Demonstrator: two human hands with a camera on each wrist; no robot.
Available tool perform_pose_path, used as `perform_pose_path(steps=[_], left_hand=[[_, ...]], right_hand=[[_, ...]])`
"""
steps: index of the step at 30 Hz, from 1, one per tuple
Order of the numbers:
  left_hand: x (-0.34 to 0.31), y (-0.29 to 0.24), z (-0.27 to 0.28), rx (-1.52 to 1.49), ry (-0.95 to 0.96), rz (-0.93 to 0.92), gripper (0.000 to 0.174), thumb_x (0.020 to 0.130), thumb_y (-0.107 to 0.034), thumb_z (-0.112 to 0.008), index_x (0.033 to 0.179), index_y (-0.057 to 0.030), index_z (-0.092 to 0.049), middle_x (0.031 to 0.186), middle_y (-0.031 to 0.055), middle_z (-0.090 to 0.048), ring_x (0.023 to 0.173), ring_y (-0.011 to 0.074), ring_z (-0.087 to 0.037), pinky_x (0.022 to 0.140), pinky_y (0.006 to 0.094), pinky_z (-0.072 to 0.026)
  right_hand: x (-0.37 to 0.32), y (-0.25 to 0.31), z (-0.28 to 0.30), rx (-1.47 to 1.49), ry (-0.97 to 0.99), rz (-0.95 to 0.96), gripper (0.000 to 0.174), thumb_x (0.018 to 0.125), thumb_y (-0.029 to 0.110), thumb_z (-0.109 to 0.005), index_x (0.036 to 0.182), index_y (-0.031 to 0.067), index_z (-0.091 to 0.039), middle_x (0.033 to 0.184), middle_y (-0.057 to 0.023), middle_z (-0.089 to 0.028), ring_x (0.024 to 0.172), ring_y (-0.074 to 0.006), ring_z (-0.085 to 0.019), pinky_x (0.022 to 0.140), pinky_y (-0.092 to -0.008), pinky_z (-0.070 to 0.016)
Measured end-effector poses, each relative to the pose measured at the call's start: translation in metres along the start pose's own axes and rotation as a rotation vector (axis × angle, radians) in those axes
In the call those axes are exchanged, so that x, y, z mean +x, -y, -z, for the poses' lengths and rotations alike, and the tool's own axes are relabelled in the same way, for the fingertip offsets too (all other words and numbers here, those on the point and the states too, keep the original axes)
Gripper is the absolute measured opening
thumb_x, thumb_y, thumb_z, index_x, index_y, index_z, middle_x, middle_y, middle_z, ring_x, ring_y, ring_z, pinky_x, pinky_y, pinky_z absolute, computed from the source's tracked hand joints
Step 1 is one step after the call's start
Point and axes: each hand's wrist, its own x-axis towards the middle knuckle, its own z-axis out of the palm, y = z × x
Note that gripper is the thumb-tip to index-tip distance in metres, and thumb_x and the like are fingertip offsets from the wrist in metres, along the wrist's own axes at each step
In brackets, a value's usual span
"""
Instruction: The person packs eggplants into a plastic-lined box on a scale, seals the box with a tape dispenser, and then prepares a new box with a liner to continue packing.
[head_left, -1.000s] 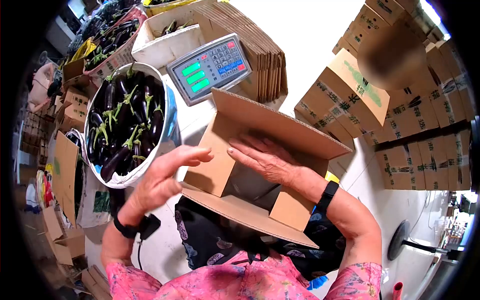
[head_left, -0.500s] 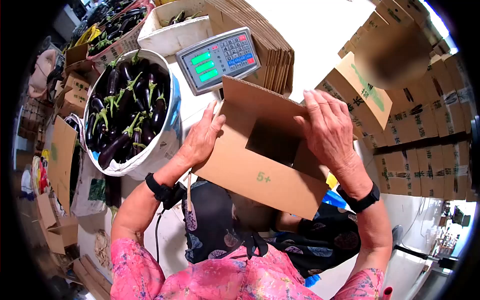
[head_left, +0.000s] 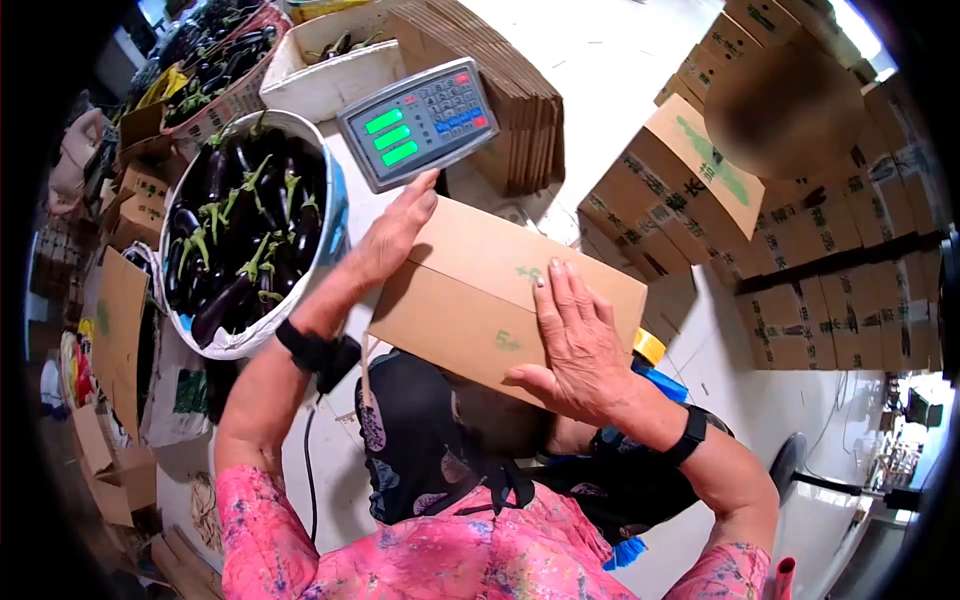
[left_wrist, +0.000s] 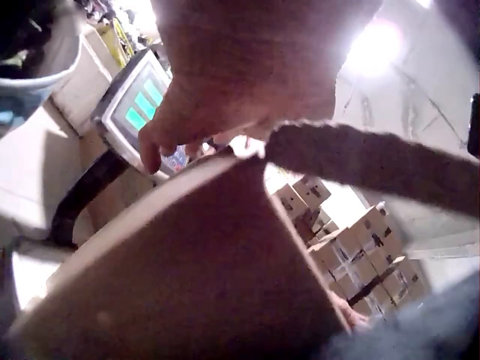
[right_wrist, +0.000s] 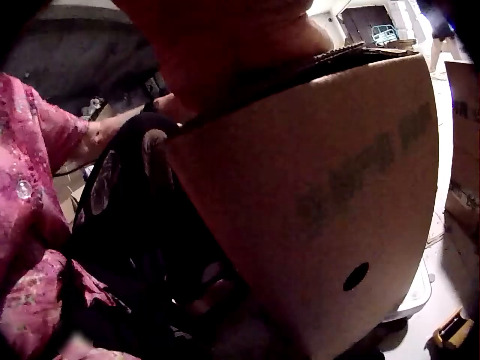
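Observation:
A cardboard box (head_left: 450,310) sits before me with its two long top flaps folded down to a middle seam and green marks on them. My right hand (head_left: 578,350) lies flat with spread fingers on these flaps, toward the right end. At the left end, my left hand (head_left: 395,235) rests along the box's upper edge with its fingers stretched out. In the right wrist view, the box's end wall (right_wrist: 315,195) shows printed characters and a round hole. The inside of the box is hidden.
Left of the box stands a bucket (head_left: 338,225) full of eggplants (head_left: 240,230). Beyond it is a scale display (head_left: 420,125) lit green, next to flattened cartons (head_left: 510,110). Printed boxes (head_left: 830,240) are stacked at the right, and a white foam box (head_left: 335,80) stands at the back.
The open box's long flaps have been folded down over its top. My right hand has gone from inside the box to its top; my left has moved onto the left end.

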Motion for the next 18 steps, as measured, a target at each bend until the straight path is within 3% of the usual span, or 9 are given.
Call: perform_pose_path(steps=[3,6,7,8,10,13,16,17,18], left_hand=[[0.013,0.006,-0.011,0.351,0.094,-0.124,0.038,0.100,-0.032,-0.049,0.122,-0.0014,-0.055,0.110,0.0218,-0.057,0.110,0.0357,-0.053,0.100,0.0406,-0.0403],[0.012,0.002,-0.014,0.364,0.052,-0.122,0.031,0.100,-0.027,-0.048,0.117,-0.0021,-0.056,0.105,0.0201,-0.056,0.106,0.0347,-0.054,0.096,0.0414,-0.0417],[0.010,0.003,-0.014,0.353,0.034,-0.105,0.030,0.101,-0.027,-0.047,0.116,-0.0023,-0.056,0.102,0.0197,-0.056,0.103,0.0346,-0.055,0.094,0.0411,-0.0425],[0.009,0.002,-0.013,0.350,0.025,-0.120,0.030,0.102,-0.027,-0.047,0.114,-0.0016,-0.057,0.101,0.0195,-0.056,0.100,0.0349,-0.056,0.091,0.0404,-0.0439],[0.007,0.000,-0.011,0.328,0.007,-0.145,0.030,0.103,-0.027,-0.047,0.113,-0.0007,-0.058,0.100,0.0193,-0.056,0.098,0.0350,-0.057,0.089,0.0397,-0.0449],[0.008,-0.004,-0.013,0.339,-0.016,-0.114,0.030,0.102,-0.026,-0.048,0.114,-0.0006,-0.058,0.100,0.0185,-0.057,0.098,0.0342,-0.058,0.089,0.0386,-0.0453],[0.010,-0.003,-0.019,0.316,-0.049,-0.141,0.030,0.102,-0.025,-0.047,0.115,-0.0009,-0.059,0.100,0.0180,-0.058,0.099,0.0331,-0.058,0.090,0.0383,-0.0453],[0.008,-0.001,-0.016,0.316,-0.073,-0.152,0.029,0.102,-0.025,-0.047,0.115,-0.0011,-0.060,0.100,0.0178,-0.058,0.099,0.0328,-0.058,0.091,0.0383,-0.0453],[0.007,0.004,-0.016,0.224,-0.074,-0.142,0.029,0.101,-0.024,-0.047,0.114,-0.0017,-0.060,0.101,0.0177,-0.060,0.099,0.0320,-0.059,0.092,0.0384,-0.0451]], right_hand=[[0.000,0.000,-0.003,0.011,-0.045,-0.003,0.094,0.085,0.058,-0.062,0.146,-0.0079,-0.033,0.154,-0.0326,-0.026,0.144,-0.0443,-0.026,0.115,-0.0500,-0.0219],[0.000,-0.014,0.004,0.078,-0.039,0.023,0.086,0.087,0.053,-0.062,0.144,-0.0067,-0.037,0.151,-0.0302,-0.033,0.142,-0.0438,-0.029,0.114,-0.0511,-0.0232],[-0.003,-0.019,0.007,0.068,-0.073,-0.083,0.076,0.084,0.040,-0.071,0.142,0.0002,-0.042,0.150,-0.0243,-0.036,0.140,-0.0416,-0.033,0.111,-0.0513,-0.0287],[-0.002,-0.028,0.015,-0.011,-0.295,-0.105,0.073,0.080,0.032,-0.076,0.137,-0.0013,-0.045,0.144,-0.0243,-0.043,0.135,-0.0413,-0.039,0.108,-0.0510,-0.0339],[-0.008,-0.055,0.024,-0.063,-0.419,-0.307,0.069,0.083,0.035,-0.073,0.134,-0.0018,-0.046,0.136,-0.0257,-0.050,0.127,-0.0408,-0.049,0.103,-0.0483,-0.0415],[-0.016,-0.065,0.050,0.221,0.132,-0.678,0.065,0.088,0.043,-0.065,0.130,-0.0031,-0.046,0.105,-0.0307,-0.065,0.097,-0.0453,-0.064,0.086,-0.0496,-0.0507],[-0.018,-0.078,0.036,0.211,0.030,-0.624,0.067,0.088,0.047,-0.064,0.125,-0.0057,-0.043,0.096,-0.0308,-0.066,0.087,-0.0487,-0.066,0.078,-0.0571,-0.0510],[-0.014,-0.075,0.041,0.120,0.027,-0.608,0.072,0.088,0.049,-0.064,0.130,-0.0054,-0.042,0.110,-0.0305,-0.064,0.098,-0.0458,-0.064,0.083,-0.0545,-0.0510],[-0.014,-0.079,0.038,-0.165,-0.079,-0.415,0.081,0.087,0.053,-0.066,0.138,-0.0049,-0.040,0.128,-0.0294,-0.056,0.116,-0.0429,-0.056,0.094,-0.0515,-0.0473]])
